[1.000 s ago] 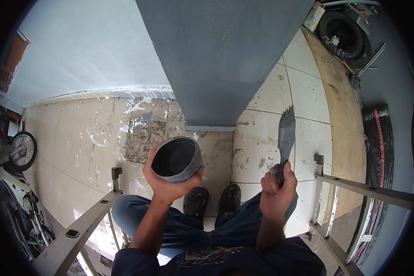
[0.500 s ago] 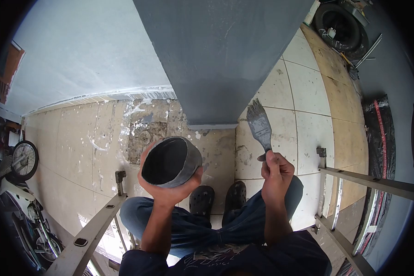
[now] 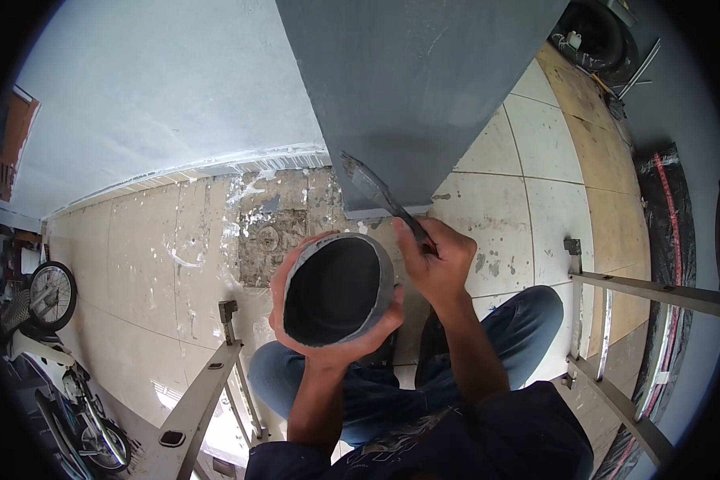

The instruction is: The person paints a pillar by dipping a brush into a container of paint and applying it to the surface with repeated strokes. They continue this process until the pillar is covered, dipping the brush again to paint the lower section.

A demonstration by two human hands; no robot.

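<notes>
My left hand (image 3: 336, 352) is wrapped round a rough-rimmed grey paint pot (image 3: 380, 300), with its dark inside facing up at me. Dark grey paint coats the pot's inner wall. In my right hand (image 3: 444, 264) is a paintbrush (image 3: 384, 194), gripped by its handle just above and right of the pot. The brush slants up and left, its bristles overlapping the left edge of the grey pillar (image 3: 408, 104) in this view. The pillar's lower end shows a pale strip along its base.
Metal ladder rails (image 3: 204, 400) flank me on the left, with more rails (image 3: 648, 292) on the right. A motorcycle (image 3: 72, 384) stands far left. A tyre (image 3: 592, 40) lies at the upper right, and a black wrapped bundle (image 3: 664, 216) runs along the right wall. Paint splatters mark the tiled floor (image 3: 144, 248).
My right hand has brought the paintbrush left, from over the floor tiles to the pillar's left edge. The pot in my left hand sits further right in view; the whole view has shifted slightly.
</notes>
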